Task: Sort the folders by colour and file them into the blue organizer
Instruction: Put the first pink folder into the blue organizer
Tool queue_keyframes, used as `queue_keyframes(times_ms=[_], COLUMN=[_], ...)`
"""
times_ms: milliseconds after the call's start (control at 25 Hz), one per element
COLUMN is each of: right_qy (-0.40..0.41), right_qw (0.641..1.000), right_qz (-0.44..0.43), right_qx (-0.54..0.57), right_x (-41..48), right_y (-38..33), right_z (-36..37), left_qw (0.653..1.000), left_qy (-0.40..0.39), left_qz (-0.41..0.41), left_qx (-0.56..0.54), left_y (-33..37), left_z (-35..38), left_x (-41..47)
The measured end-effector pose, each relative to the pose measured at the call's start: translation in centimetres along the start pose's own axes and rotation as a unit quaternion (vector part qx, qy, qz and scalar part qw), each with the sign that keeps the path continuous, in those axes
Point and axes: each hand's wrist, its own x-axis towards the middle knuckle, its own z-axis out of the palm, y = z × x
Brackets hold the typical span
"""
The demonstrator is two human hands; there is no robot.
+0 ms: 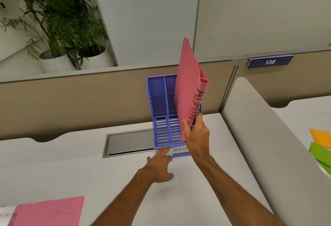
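Observation:
A blue organizer with upright slots stands at the back of the white desk, against the beige partition. My right hand grips the lower edge of a pink folder with black writing, held upright and tilted above the organizer's right slot. My left hand reaches out with straight fingers that touch the organizer's front lip beside a white label. Another pink folder lies flat at the desk's near left corner.
A grey cable hatch is sunk in the desk left of the organizer. Orange and green folders lie on the neighbouring desk at right, past a curved grey divider. Potted plants stand behind the partition.

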Motion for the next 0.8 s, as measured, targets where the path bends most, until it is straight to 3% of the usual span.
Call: queue_keyframes(times_ms=[320,800], right_qy=[-0.025,-0.056], right_qw=[0.999,0.982], right_qz=[0.032,0.085], right_qx=[-0.005,-0.157], right_x=[-0.5,0.0], right_y=[2.4,5.4], right_z=[1.2,2.9], left_qw=[1.000,0.998], left_qy=[-0.019,-0.031], left_qz=[0.003,0.000], left_qx=[0.013,0.060], left_y=[-0.4,-0.2], left_z=[0.4,0.5], left_x=[0.3,0.4])
